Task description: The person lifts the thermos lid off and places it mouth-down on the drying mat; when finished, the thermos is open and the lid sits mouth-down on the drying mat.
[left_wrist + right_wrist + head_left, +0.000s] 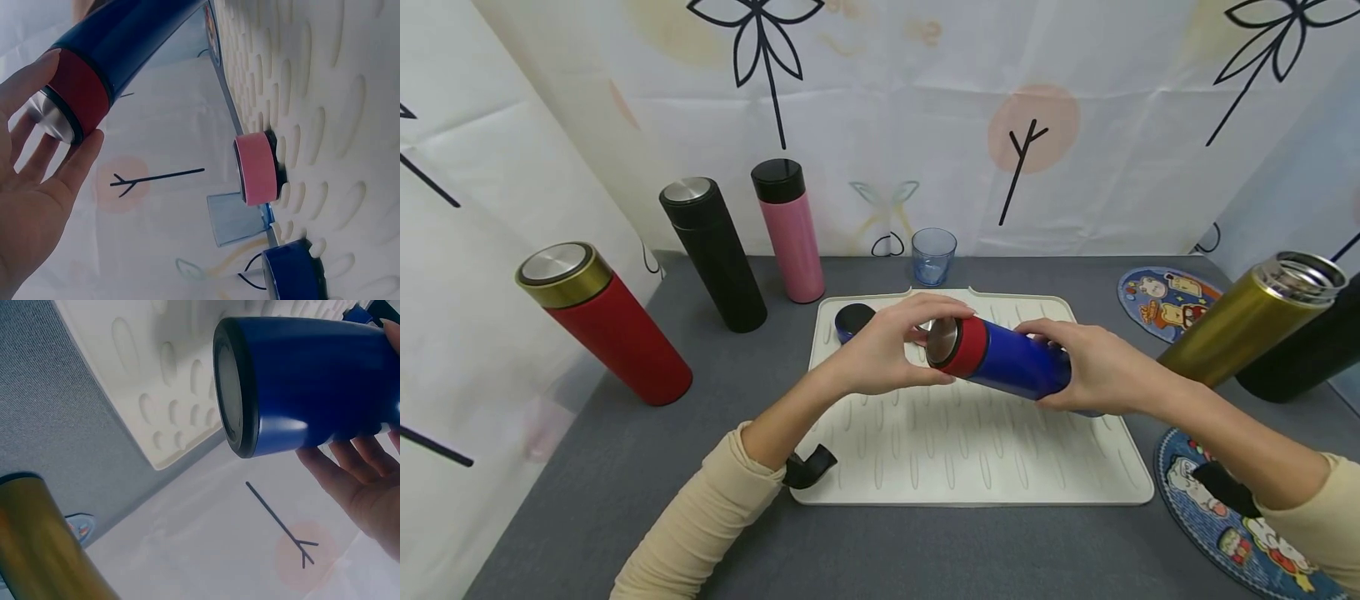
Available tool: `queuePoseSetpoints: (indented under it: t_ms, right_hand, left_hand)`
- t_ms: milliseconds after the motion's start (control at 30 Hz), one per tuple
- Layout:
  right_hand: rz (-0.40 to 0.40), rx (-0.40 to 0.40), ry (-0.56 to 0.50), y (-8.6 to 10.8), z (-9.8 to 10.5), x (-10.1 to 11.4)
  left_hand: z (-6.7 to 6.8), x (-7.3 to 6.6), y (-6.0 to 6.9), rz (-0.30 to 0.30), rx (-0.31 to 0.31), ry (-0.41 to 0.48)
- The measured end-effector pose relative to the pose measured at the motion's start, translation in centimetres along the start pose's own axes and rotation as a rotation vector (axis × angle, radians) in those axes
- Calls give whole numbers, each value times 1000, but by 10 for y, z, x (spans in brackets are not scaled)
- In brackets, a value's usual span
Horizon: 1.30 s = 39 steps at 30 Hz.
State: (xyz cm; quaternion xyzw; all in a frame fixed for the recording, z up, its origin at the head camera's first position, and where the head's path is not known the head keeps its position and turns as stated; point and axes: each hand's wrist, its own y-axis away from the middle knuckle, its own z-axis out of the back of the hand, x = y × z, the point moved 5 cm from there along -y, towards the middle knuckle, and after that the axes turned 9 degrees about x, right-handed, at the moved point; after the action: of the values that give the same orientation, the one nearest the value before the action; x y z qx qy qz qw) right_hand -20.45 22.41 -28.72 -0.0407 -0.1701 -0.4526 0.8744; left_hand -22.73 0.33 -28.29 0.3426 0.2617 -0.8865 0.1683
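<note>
A blue thermos [1022, 360] with a red lid [967, 347] lies tilted on its side in the air above the white ribbed tray [970, 467]. My left hand [887, 346] grips the lid, its thumb and fingers around the red band in the left wrist view. Near the base end, my right hand [1093, 367] holds the blue body, fingers curled under it [300, 381]. Beyond the left hand, a blue lid [853, 321] and a pink lid [257, 167] rest on the tray; the head view mostly hides the pink one.
Red [617, 333], black [715, 258] and pink [793, 242] thermoses stand at left. A blue glass [933, 257] is behind the tray. At right stand a gold thermos [1240, 325] without a lid and a dark one [1307, 346], near two round cartoon mats [1157, 292].
</note>
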Motion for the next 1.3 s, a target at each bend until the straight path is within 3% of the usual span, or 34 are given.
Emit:
queuePoseSetpoints:
  t_ms: [167, 367, 467, 533, 633, 767, 900, 1067, 1300]
  right_hand:
    - [-21, -14, 10, 2, 0, 0]
    - [-42, -57, 40, 3, 0, 0]
    - [-48, -74, 57, 3, -1, -1]
    - [-52, -73, 54, 3, -2, -2]
    - [-44, -65, 29, 4, -2, -3]
    - [-23, -48, 5, 5, -2, -4]
    - [-16, -25, 0, 5, -2, -4]
    - [-21, -17, -2, 6, -3, -4]
    - [-12, -44, 21, 7, -1, -4]
  left_hand:
    - [-1, 0, -2, 69, -41, -1]
    - [-2, 7, -4, 323, -108, 67]
    - [-3, 9, -5, 387, -114, 101]
    - [-3, 8, -6, 360, -96, 116]
    - [-3, 5, -6, 250, -48, 112]
    - [-3, 1, -7, 80, 35, 11]
    - [-2, -1, -7, 5, 91, -43]
    - [-1, 0, -8, 27, 77, -13]
    - [-1, 3, -9, 216, -1, 1]
